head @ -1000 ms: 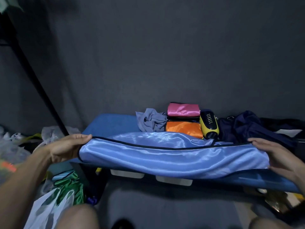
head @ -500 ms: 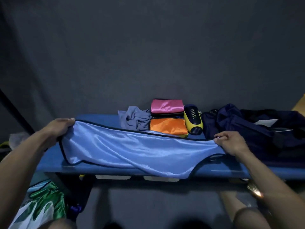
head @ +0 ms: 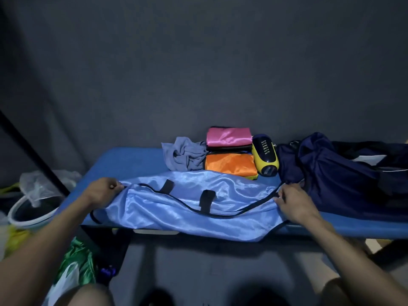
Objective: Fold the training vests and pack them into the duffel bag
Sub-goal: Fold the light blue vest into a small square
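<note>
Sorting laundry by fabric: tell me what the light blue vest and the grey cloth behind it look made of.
Light blue vest: looks like thin satin-type synthetic; glossy highlights, fine soft creases, black trim and tabs. Grey cloth: seems a matte knit, possibly cotton jersey; no sheen, soft bunched folds. Neither is certain in this dim light.

Both bare forearms reach forward from the lower corners, the left hand with fingers curled and pinching at the fabric's left edge, the right hand knuckles-up with fingertips pressed and gripping at its right edge.
</note>
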`<state>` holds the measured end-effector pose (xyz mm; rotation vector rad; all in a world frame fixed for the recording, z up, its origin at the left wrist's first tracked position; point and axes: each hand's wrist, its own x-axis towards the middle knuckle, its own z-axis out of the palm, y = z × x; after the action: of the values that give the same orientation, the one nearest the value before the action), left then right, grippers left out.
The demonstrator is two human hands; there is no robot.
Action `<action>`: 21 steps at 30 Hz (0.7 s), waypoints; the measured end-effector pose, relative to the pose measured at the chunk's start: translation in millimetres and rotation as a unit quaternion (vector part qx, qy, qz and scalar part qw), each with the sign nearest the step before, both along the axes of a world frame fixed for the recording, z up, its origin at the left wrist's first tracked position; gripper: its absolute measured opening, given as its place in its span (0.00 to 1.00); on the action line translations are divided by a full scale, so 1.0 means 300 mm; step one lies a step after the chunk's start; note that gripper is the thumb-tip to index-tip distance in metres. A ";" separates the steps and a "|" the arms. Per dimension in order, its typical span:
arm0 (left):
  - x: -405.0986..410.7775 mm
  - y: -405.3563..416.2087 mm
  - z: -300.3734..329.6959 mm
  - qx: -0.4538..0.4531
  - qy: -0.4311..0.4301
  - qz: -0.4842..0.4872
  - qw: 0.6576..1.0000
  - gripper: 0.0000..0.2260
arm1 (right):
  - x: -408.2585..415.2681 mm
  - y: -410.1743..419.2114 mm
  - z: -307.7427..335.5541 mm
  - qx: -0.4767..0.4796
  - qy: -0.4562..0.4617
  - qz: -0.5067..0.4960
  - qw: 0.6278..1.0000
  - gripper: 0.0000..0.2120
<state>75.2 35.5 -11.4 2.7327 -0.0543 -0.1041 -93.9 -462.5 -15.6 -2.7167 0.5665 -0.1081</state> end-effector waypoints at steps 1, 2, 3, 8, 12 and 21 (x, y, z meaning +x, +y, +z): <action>-0.011 -0.008 -0.004 0.014 -0.008 0.002 1.000 0.12 | -0.002 0.014 -0.010 -0.015 -0.001 0.013 1.000 0.13; -0.022 -0.018 -0.008 0.024 -0.014 0.004 1.000 0.09 | -0.005 0.025 -0.020 -0.022 -0.007 0.027 0.999 0.12; -0.026 -0.022 -0.018 0.029 -0.014 0.004 0.999 0.09 | -0.005 0.032 -0.027 -0.022 -0.014 0.041 0.999 0.11; -0.051 -0.042 0.056 -0.028 -0.052 0.006 0.998 0.13 | -0.005 -0.014 0.044 0.031 -0.092 0.024 0.995 0.09; -0.057 -0.058 0.252 -0.131 -0.206 0.007 0.970 0.14 | 0.015 -0.084 0.176 0.018 -0.182 -0.061 0.981 0.07; -0.196 -0.107 0.024 -0.152 -0.094 -0.077 0.981 0.14 | 0.134 0.181 0.218 -0.065 -0.178 0.143 0.971 0.13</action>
<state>16.3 3.5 -4.2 2.4223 -0.3084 0.1111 -53.7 -408.2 49.8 -2.7746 0.0644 -0.5619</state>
